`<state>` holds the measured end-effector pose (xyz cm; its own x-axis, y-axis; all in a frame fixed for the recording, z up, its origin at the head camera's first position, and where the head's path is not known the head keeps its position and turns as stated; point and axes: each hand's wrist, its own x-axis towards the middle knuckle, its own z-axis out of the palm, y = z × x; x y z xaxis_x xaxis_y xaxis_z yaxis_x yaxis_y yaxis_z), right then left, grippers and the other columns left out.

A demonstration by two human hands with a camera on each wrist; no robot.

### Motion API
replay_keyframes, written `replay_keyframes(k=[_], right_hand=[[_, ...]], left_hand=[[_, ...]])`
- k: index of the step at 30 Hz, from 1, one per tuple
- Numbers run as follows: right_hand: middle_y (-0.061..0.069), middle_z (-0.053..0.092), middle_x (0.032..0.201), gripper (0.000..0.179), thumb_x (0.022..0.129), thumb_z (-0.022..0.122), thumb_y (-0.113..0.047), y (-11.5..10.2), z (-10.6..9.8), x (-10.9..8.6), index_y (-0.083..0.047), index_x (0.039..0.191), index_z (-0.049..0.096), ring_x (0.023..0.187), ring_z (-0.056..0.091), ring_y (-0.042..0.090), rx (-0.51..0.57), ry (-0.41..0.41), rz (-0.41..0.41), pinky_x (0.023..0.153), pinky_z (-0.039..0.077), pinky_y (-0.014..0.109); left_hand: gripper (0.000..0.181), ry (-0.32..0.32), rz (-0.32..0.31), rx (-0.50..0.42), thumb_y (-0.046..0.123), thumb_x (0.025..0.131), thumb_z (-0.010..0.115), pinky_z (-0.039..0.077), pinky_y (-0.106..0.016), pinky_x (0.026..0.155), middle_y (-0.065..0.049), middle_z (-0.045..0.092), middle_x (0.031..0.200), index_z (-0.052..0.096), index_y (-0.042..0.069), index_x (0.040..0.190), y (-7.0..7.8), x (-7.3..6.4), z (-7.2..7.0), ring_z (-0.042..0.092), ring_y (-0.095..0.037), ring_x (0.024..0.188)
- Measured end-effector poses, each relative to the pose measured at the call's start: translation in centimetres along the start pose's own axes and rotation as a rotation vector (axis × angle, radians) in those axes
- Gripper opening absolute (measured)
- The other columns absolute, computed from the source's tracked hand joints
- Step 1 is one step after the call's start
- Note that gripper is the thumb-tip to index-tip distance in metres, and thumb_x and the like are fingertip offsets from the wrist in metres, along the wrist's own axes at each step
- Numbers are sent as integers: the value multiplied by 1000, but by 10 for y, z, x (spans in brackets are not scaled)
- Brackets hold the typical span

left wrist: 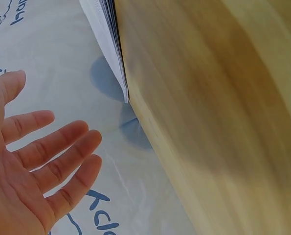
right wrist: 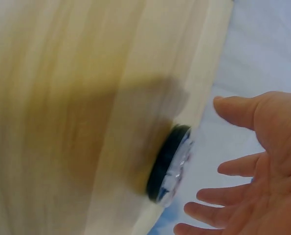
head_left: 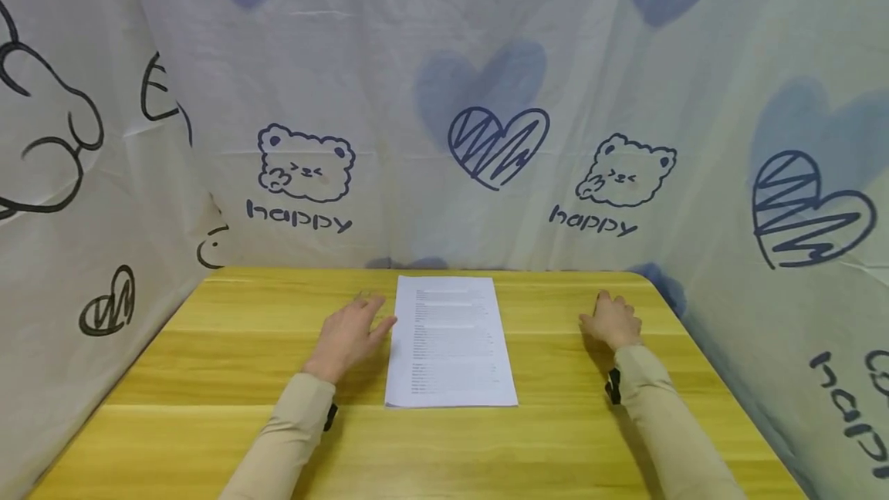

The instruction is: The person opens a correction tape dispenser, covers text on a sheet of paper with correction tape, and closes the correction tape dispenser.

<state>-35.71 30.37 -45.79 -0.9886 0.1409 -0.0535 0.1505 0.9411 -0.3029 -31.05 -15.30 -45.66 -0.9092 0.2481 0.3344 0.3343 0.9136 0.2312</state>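
Note:
A stack of printed paper sheets [head_left: 451, 342] lies flat near the middle of the wooden table. My left hand [head_left: 347, 336] hovers at the left side of the stack, its thumb tip close to the paper's edge. In the left wrist view the fingers of this left hand [left wrist: 52, 161] are spread and hold nothing, and the sheets [left wrist: 106, 39] show edge-on. Over the table's right part is my right hand [head_left: 613, 320]. A low round object [right wrist: 169, 166] with a dark side and a printed whitish top sits before its loosely extended fingers; the head view hides it behind the hand.
The wooden table [head_left: 444, 454] has its far edge close to a white cloth [head_left: 389, 83] printed with hearts and bears. The same cloth hangs along both sides. Just beyond my left fingertips a small faint outline [head_left: 366, 295] shows on the tabletop.

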Motion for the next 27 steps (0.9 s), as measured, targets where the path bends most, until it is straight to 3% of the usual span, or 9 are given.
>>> replay_keyframes(k=[7, 14, 21, 27], right_hand=[[44, 40, 130, 68, 95, 55, -37, 4, -2, 7, 10, 140, 35, 116, 41, 62, -27, -41, 17, 89, 38, 69], [44, 45, 122, 57, 97, 55, -34, 8, 0, 9, 9, 133, 45, 108, 47, 62, -74, -68, -3, 84, 44, 66], [38, 52, 126, 62, 99, 52, -33, 10, 2, 10, 8, 142, 37, 109, 52, 59, -76, -82, -17, 87, 44, 65], [37, 56, 123, 64, 99, 54, -31, 12, 1, 10, 10, 144, 32, 104, 56, 56, -94, -70, -18, 86, 46, 64]], left_hand=[[46, 10, 19, 3, 43, 98, 57, 54, -50, 83, -15, 68, 119, 61, 8, 128, 1, 2, -3, 67, -35, 104], [43, 47, 69, 16, 42, 98, 57, 55, -48, 80, -15, 70, 113, 63, 7, 123, 2, 4, -1, 68, -34, 98], [37, 27, 70, 30, 40, 97, 60, 54, -44, 70, -13, 72, 100, 65, 8, 115, 5, 4, 1, 67, -30, 82], [37, 28, 70, 24, 39, 97, 60, 54, -43, 67, -13, 73, 97, 67, 7, 114, 6, 4, 0, 68, -28, 80]])
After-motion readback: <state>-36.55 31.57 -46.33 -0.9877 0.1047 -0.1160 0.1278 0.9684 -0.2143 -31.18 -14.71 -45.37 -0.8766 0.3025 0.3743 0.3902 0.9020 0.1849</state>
